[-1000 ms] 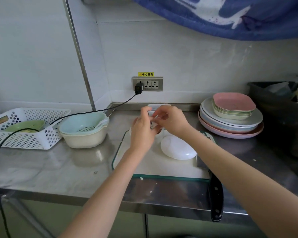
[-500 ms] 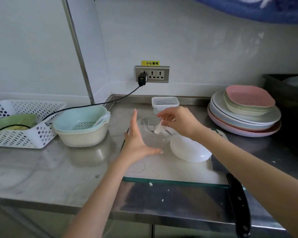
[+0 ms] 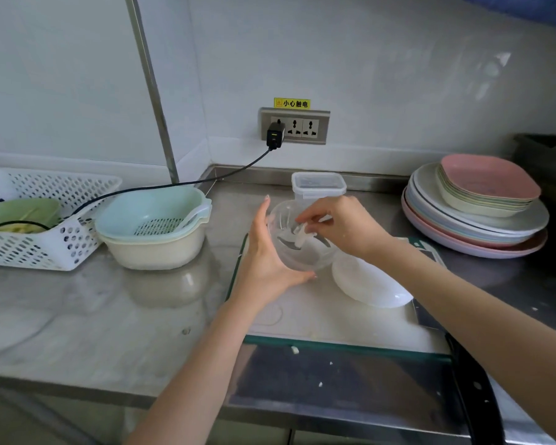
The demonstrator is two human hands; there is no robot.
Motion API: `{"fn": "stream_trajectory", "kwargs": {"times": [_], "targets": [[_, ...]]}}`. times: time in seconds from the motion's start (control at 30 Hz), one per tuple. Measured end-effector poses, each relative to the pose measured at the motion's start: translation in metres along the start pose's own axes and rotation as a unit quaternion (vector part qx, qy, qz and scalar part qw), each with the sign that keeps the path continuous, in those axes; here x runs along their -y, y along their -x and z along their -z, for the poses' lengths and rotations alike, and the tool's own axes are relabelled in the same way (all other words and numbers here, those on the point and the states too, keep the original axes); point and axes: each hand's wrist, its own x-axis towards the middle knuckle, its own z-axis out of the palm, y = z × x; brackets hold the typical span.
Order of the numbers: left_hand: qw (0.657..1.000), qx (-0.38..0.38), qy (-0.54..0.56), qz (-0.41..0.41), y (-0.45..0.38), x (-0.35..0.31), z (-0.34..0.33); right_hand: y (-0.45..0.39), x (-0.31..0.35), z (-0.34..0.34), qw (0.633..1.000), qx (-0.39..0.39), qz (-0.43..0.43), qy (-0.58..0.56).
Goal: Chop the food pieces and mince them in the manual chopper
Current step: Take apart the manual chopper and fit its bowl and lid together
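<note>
The clear chopper bowl [image 3: 313,260] stands at the back left of the white cutting board [image 3: 318,319]. My left hand [image 3: 267,261] presses flat against the bowl's left side, fingers straight up and thumb stretched along its base. My right hand [image 3: 344,226] reaches over the rim and pinches the white blade shaft [image 3: 299,236] inside the bowl, where grey blades show. The chopper's white lid [image 3: 369,284] lies on the board right of the bowl. A black-handled knife [image 3: 475,390] lies at the board's right edge, partly under my right arm. Small white food bits [image 3: 295,349] lie near the board's front edge.
A clear lidded container [image 3: 318,184] stands behind the bowl. A stack of plates [image 3: 475,220] is at the right. On the left are a blue colander in a cream bowl [image 3: 151,220] and a white basket [image 3: 45,226]. A black cord [image 3: 174,186] runs from the wall socket.
My left hand left the blade shaft, dropped and now presses against the bowl's side. My right hand lowered the blade shaft into the bowl. The camera tilted down.
</note>
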Motion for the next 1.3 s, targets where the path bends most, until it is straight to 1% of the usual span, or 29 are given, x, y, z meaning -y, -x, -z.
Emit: {"fn": "stream_trajectory", "kwargs": {"times": [0.23, 0.37, 0.53, 0.67, 0.83, 1.3], "targets": [[1.000, -0.008, -0.016, -0.013, 0.001, -0.002, -0.001, 0.001, -0.003, -0.013, 0.999, 0.022, 0.002, 0.040], [1.000, -0.005, -0.005, 0.002, 0.000, -0.002, 0.000, -0.005, -0.001, -0.016, 0.997, 0.051, 0.019, 0.052], [1.000, -0.003, 0.007, 0.009, 0.000, -0.003, 0.000, -0.008, -0.004, -0.006, 0.999, 0.009, 0.012, 0.046], [1.000, 0.001, 0.014, 0.020, 0.001, -0.003, 0.000, -0.006, -0.007, -0.012, 0.998, 0.028, 0.009, 0.058], [0.999, 0.001, 0.023, 0.025, 0.000, -0.002, 0.000, -0.010, -0.007, -0.010, 0.998, 0.036, -0.010, 0.041], [0.999, 0.005, 0.031, 0.025, 0.000, -0.001, 0.000, -0.007, -0.012, -0.014, 0.995, 0.048, 0.017, 0.083]]}}
